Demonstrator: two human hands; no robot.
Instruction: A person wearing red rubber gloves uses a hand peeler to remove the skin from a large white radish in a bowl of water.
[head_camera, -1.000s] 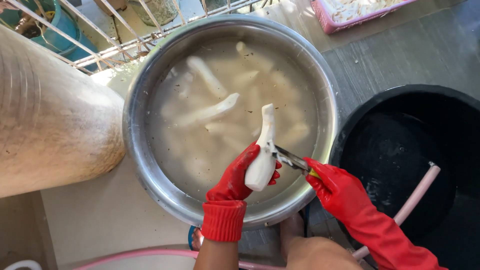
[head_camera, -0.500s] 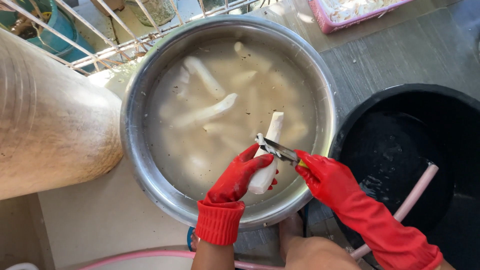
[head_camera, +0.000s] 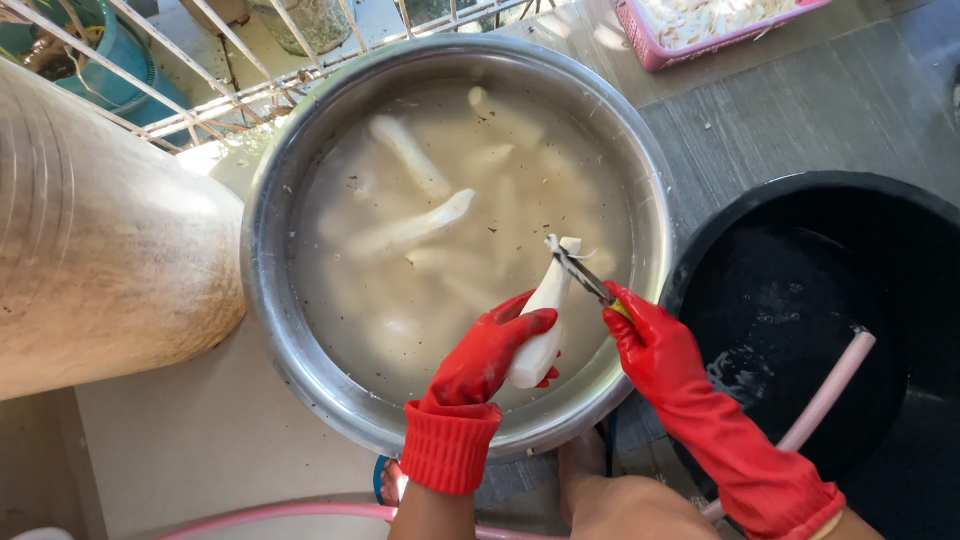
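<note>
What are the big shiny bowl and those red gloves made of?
The big round silver basin looks like metal, likely steel or aluminium: its rim is grey, smooth and catches the light. The long red gloves on the left hand and right hand look like rubber: glossy, wet-looking and creased, though the left cuff is ribbed and seems knitted.

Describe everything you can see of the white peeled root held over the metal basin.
The white peeled root is smooth, pale and tapered, tilted with its narrow end up and away. The red-gloved left hand grips its thick lower part; a small peeler in the red-gloved right hand touches its tip. It hangs over the cloudy water of the round metal basin.
</note>
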